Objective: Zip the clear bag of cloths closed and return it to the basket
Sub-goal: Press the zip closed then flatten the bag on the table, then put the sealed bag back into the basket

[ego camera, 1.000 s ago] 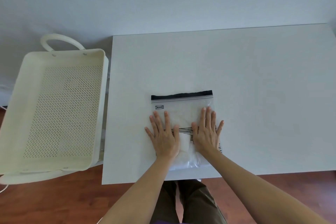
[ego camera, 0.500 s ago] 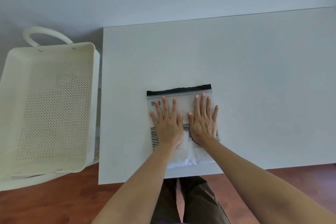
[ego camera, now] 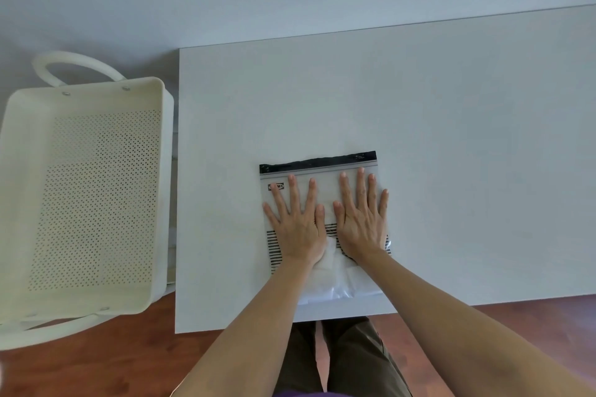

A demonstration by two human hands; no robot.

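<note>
Left hand (ego camera: 298,229) and right hand (ego camera: 361,222) flat, fingers (ego camera: 293,192) spread, pressing clear bag (ego camera: 322,185) on desk (ego camera: 451,138); cloths (ego camera: 329,271) partly hidden; seal state unclear.

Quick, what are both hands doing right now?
Left hand: open, flat on the clear bag, holding nothing.
Right hand: open, flat on the bag, holding nothing.

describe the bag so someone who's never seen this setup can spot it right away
Start at the white table filling the right side of the view; a perforated cream basket sits off its left edge. The clear bag lies flat near the table's front edge, under the left hand and right hand, both spread flat. Its black zip strip on the far edge and black stripes mark it out.
</note>
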